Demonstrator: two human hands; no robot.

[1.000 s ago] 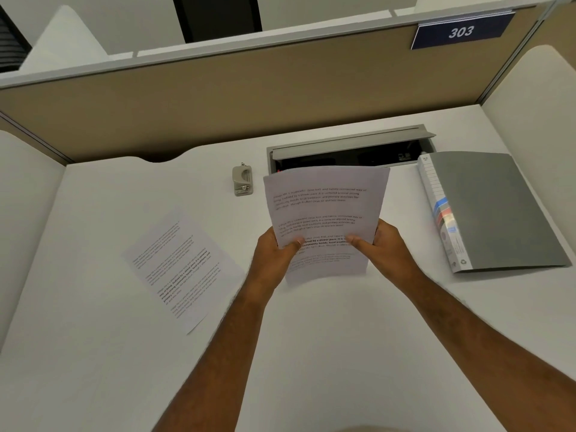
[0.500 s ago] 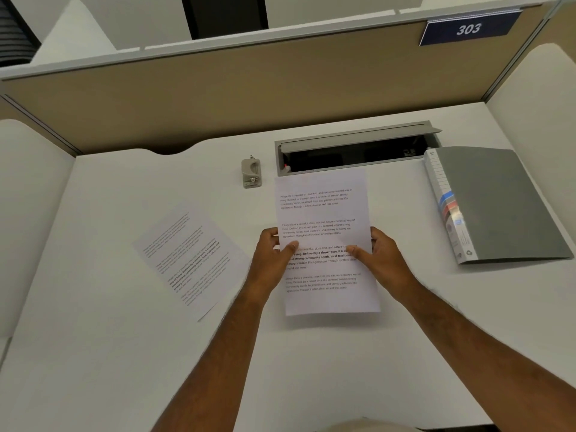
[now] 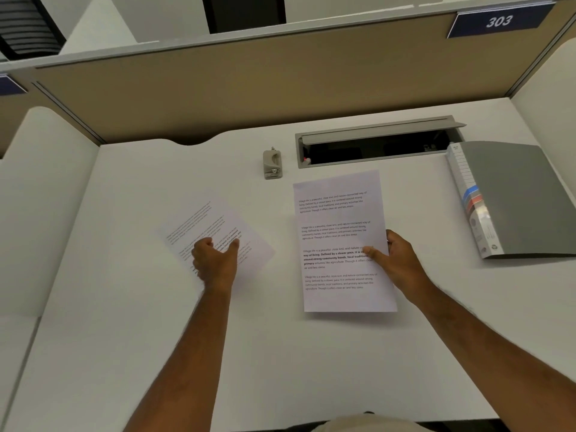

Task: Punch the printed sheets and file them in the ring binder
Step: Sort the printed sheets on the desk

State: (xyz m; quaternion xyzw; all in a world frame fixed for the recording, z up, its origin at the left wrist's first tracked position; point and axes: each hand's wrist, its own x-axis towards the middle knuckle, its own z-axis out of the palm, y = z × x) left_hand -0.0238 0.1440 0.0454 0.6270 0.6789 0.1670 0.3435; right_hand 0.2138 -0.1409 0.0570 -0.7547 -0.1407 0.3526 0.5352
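Note:
A printed sheet [image 3: 338, 232] lies near the middle of the white desk, and my right hand [image 3: 397, 260] pinches its right edge, thumb on top. A second printed sheet [image 3: 205, 224] lies tilted to the left. My left hand [image 3: 215, 261] is over that sheet with fingers loosely curled and thumb out, holding nothing that I can see. A small grey hole punch [image 3: 273, 164] stands behind the sheets. The grey ring binder [image 3: 517, 194] lies closed at the right.
A cable tray [image 3: 377, 148] with its lid raised is set into the desk behind the sheets. Beige partition walls [image 3: 280, 85] enclose the desk at the back, white side panels at left and right.
The sheet held upright in both hands came down flat on the desk. My left hand let go of it and moved left over the second sheet; the right hand stays on its edge.

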